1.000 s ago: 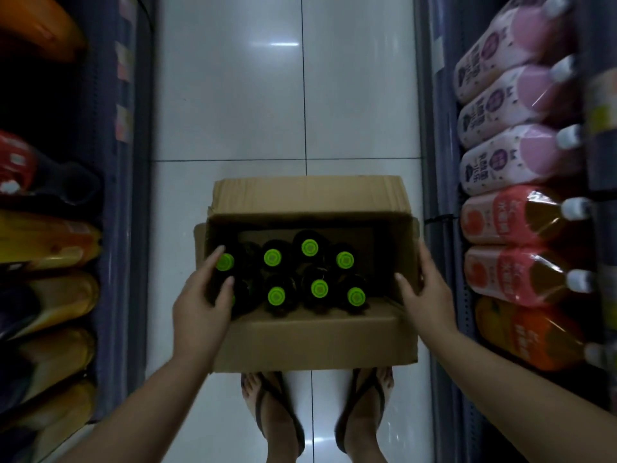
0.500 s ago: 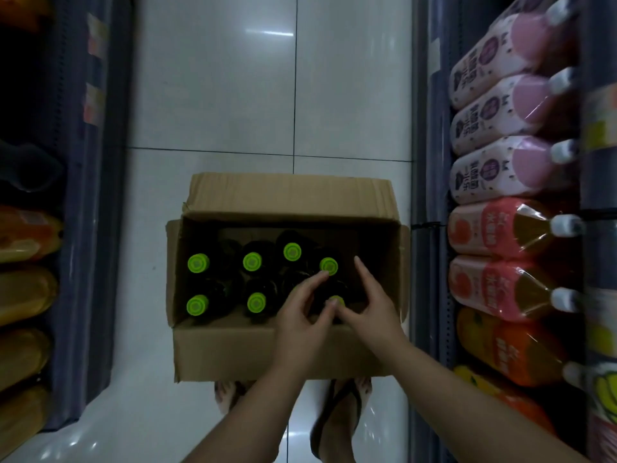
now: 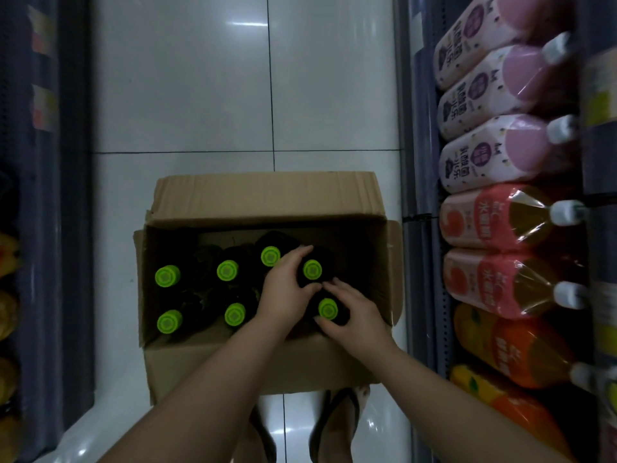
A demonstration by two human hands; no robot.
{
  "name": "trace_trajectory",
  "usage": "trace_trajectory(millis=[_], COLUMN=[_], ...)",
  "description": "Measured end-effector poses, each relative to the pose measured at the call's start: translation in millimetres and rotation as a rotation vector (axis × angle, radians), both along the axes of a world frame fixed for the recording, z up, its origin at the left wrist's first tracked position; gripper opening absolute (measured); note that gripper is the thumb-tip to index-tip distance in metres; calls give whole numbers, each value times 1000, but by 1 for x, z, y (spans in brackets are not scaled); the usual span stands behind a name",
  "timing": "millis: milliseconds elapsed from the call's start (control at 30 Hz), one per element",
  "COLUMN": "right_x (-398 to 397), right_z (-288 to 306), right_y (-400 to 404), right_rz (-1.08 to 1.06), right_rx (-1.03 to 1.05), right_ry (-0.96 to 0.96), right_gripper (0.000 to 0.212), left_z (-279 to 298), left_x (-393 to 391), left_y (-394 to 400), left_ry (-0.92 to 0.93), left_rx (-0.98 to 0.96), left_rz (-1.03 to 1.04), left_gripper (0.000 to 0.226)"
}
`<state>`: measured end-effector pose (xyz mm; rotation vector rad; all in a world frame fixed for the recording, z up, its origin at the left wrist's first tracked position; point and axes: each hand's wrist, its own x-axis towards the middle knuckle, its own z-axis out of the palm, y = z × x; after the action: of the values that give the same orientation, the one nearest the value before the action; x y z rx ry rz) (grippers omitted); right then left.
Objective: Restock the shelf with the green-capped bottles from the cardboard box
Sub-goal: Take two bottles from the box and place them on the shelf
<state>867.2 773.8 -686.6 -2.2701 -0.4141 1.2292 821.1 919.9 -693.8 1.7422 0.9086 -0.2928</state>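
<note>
Low in the frame, I am curling my right hand (image 3: 354, 315) around the nearest green-capped bottle (image 3: 328, 309); my left hand (image 3: 287, 289) is gripping the bottle behind it (image 3: 312, 269). Both are standing upright in the cardboard box (image 3: 267, 198), so they lift straight up; the shelf (image 3: 424, 248) is lying to the right.

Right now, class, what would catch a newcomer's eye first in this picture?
The bright green caps glowing in the dark cardboard box on the floor. Next, the left hand and right hand, each curled round a bottle at the box's right end. Then pink bottles lying on the right-hand shelf.
</note>
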Motion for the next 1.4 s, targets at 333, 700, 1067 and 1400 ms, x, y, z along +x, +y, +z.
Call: trace_trajectory(millis=[333,700,1067,1400], right_x=[2,10,27,-19], right_z=[-22,38,263,530], right_y=[-5,-20,-15,-39], right_rz=[39,-205,-540,-840], right_rx=[-48,239,626,795], right_ry=[-28,-157,-345,-551], right_gripper=[79,61,38,29], left_z=[-21,33,255,506], left_x=[2,-7,17,-2], left_y=[-10,9,46,13], left_ry=[22,-281,-491,-677], left_rx=[335,120,-33,-154], left_rz=[-207,-15,-96,-112], left_gripper=[57,31,37,34])
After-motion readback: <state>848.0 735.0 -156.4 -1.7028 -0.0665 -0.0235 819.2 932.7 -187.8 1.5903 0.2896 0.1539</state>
